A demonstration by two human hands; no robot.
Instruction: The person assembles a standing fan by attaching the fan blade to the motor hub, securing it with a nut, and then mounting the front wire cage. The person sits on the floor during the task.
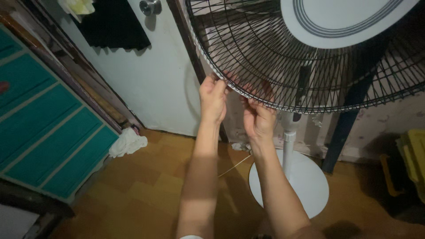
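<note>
The lower rim of the fan grille (248,95) — black wire, on a white stand (288,146) — is pinched by both hands. The left hand (213,98) is closed on it, the right hand (259,118) likewise, just beside — near a white door (150,75).

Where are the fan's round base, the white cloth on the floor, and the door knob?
Fan base (310,186), head view, bare white top right of the pole.
White cloth (128,142), head view, middle of the crumpled heap.
Door knob (149,6), head view, round metal face.

fan grille (265,57): black wire metal | fan base (305,181): smooth white plastic | floor (141,190): glossy wood-look
</note>
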